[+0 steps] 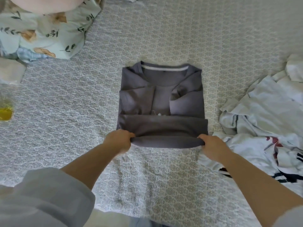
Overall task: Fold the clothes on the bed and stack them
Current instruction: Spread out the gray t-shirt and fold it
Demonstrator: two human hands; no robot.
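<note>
A grey T-shirt (161, 102) lies in the middle of the bed (164, 30), on a pale quilted bedspread with a small repeating grey motif. Its collar points away from the person, with a white band showing inside the neckline, and both sleeves are folded inward over the chest so that the garment forms a narrow rectangle. The lower part is doubled up toward the collar, its hem lying across the body of the shirt below the sleeves, and the near edge forms a rounded fold that sits a little off the bedspread. The left hand (118, 140) grips the left end of that fold, fingers curled round the cloth. The right hand (211, 145) grips the right end in the same way, thumb and fingers closed on the fabric. Both forearms reach forward from the bottom of the view, the left one coming out of a rolled grey sleeve (41, 197). Just beside the right hand, a heap of white clothes (265, 125) with dark and red print lies crumpled along the right side of the bed. At the upper left sits a pale green floral pillow (49, 30), with a pink rounded shape above it. A yellow item (5, 113), blurred, lies at the left edge.
</note>
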